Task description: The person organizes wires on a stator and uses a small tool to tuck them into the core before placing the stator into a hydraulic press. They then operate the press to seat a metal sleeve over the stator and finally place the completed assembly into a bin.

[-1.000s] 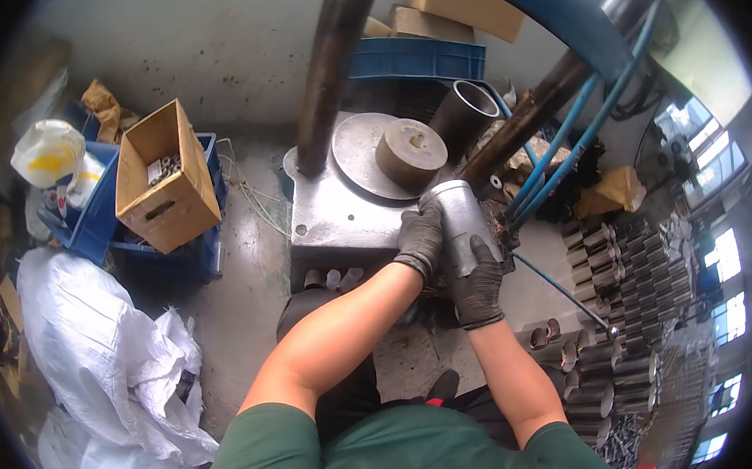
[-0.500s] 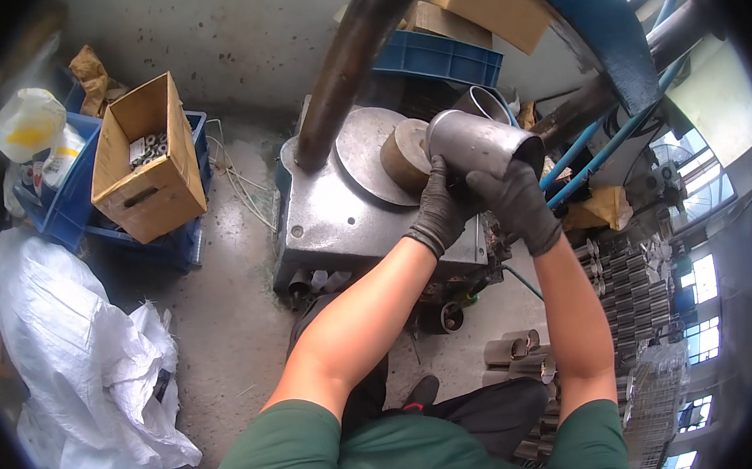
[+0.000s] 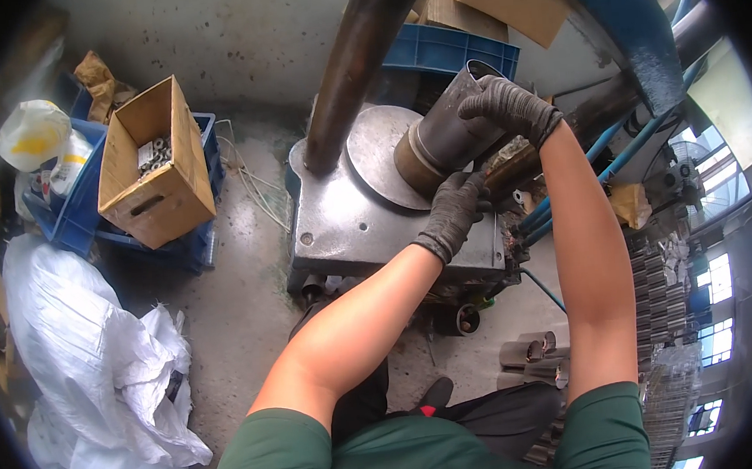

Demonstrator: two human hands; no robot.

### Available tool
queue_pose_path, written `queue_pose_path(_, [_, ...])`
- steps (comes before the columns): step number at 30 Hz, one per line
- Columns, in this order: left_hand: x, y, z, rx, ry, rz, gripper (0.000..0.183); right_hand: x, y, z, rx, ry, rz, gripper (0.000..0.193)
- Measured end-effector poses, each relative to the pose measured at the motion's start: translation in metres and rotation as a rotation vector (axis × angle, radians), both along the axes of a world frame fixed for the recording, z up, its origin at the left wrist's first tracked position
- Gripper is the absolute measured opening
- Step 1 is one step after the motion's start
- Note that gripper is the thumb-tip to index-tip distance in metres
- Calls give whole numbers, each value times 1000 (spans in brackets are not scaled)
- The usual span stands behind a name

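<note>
A dark grey metal tube [image 3: 449, 125] stands tilted in view on a brown round block [image 3: 416, 164], its open end up and away from me. The block rests on the round steel plate [image 3: 372, 152] of a machine. My right hand [image 3: 507, 108], in a dark glove, grips the tube near its upper end, fingers over its side. My left hand [image 3: 455, 216], gloved too, is by the tube's lower end, fingers loosely bent and partly apart. It holds nothing that I can see; whether its fingertips touch the tube is unclear.
A dark post [image 3: 364, 70] rises from the machine table [image 3: 341, 237]; a blue frame [image 3: 622, 17] arches at upper right. To the left are a cardboard box [image 3: 151, 202] of small metal parts, blue crates [image 3: 60, 209] and white sacks [image 3: 78, 342]. More metal tubes [image 3: 524, 355] stand at lower right.
Both hands held a tube lying sideways above the machine; now a tube stands on the block. My right hand has moved up to its upper end, my left down beside its base.
</note>
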State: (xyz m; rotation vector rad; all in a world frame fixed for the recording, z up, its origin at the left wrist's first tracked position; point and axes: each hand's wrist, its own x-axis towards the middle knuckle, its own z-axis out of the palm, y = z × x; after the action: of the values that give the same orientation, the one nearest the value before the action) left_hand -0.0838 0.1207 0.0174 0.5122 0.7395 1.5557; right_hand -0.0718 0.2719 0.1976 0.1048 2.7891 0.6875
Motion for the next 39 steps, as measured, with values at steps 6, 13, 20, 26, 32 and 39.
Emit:
queue_pose_path(6, [-9,-13,6,238,525,579,26,-7,1,-5,-531,228,-504,28])
queue_pose_path(13, [0,-18,9,200,602,477,24,-3,-37,-10,-237,737,-576,64])
queue_pose_path(20, [15,-17,-3,405,952,340,24,-21,-101,0,295,455,-490,97])
queue_pose_path(26, [19,-24,0,341,1060,57,31,-26,-98,-1,329,514,-446,80])
queue_pose_path(32, [22,-32,7,334,1131,-16,37,0,-44,21,227,1108,-340,46])
queue_pose_path(39, [4,-42,10,332,1182,-141,41,102,-129,-4,-202,1167,-306,15])
